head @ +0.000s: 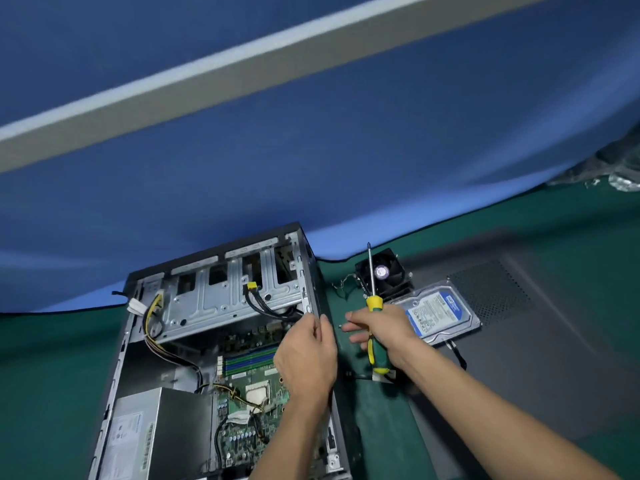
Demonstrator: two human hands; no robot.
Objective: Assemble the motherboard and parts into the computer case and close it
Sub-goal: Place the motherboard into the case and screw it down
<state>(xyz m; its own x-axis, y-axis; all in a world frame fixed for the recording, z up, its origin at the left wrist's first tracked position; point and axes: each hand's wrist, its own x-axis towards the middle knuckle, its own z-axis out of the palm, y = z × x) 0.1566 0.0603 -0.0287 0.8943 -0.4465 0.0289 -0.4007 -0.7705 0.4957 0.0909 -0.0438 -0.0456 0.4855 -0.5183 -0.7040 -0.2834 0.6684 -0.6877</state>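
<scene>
The open computer case [145, 344] lies on its side on the green mat, with the motherboard [242, 393] seated inside and a grey power supply [156, 434] at its near left. My left hand [306, 358] grips the case's right wall near the drive cage [225, 299]. To the right of the case, my right hand [381, 332] holds a yellow-and-green screwdriver [374, 306], shaft pointing up. Its fingertips reach toward a small screw [340, 326] on the mat. A blue-labelled hard drive [438, 315] and a black CPU fan [382, 273] lie beyond that hand.
The grey case side panel [536, 341] lies flat at the right, partly under the hard drive. Yellow and black power cables [154, 327] run through the case's left side. A blue partition [311, 150] stands behind the table. Crumpled dark plastic [613, 168] sits at the far right.
</scene>
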